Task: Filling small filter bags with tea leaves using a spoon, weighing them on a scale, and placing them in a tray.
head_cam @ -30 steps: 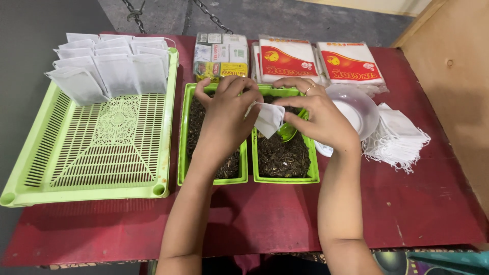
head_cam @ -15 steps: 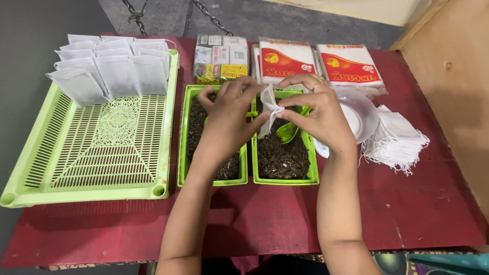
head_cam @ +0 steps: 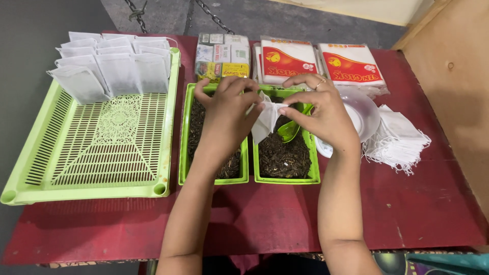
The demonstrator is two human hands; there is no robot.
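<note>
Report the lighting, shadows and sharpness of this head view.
Head view: soft, even light, no harsh glare; the arms cast faint shadows on the red table; the left hand, the right hand and the white bag are sharp, without motion blur; the table edges lean outward, a wide-lens effect.

White filter bag (head_cam: 266,122) now hangs lower, stretched between both hands (earlier bunched at fingertips).

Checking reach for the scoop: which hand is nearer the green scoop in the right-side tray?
Right. The right hand hovers just above and beside the green scoop; the left hand is over the neighbouring tray, across the white bag both hold.
</note>
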